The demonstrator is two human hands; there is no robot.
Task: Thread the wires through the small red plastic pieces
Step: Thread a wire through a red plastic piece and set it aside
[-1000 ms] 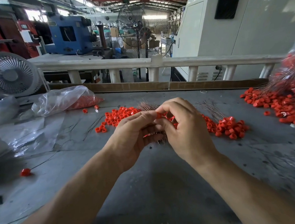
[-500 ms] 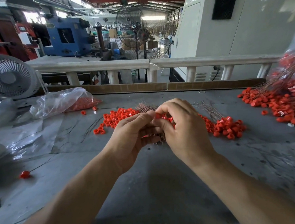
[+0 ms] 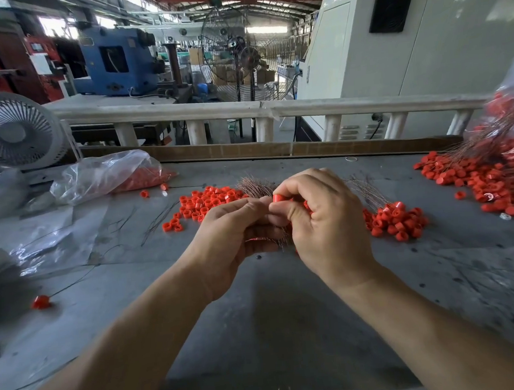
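We are mid-threading: our right hand (image 3: 328, 220) pinches one red piece (image 3: 278, 198) at its fingertips, while our left hand (image 3: 237, 233), touching it, grips a bundle of wires (image 3: 256, 188). Next, we judge, one wire tip must meet the piece's hole, which we cannot see

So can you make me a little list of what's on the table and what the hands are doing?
right hand: pinches one red piece at its fingertips
left hand: grips a bundle of thin wires
loose red pieces: pile behind the left hand
threaded pieces: heap right of the hands, wires attached
far right heap: more red pieces with wires
plastic bag: back left, red pieces inside
white fan: far left
table: grey
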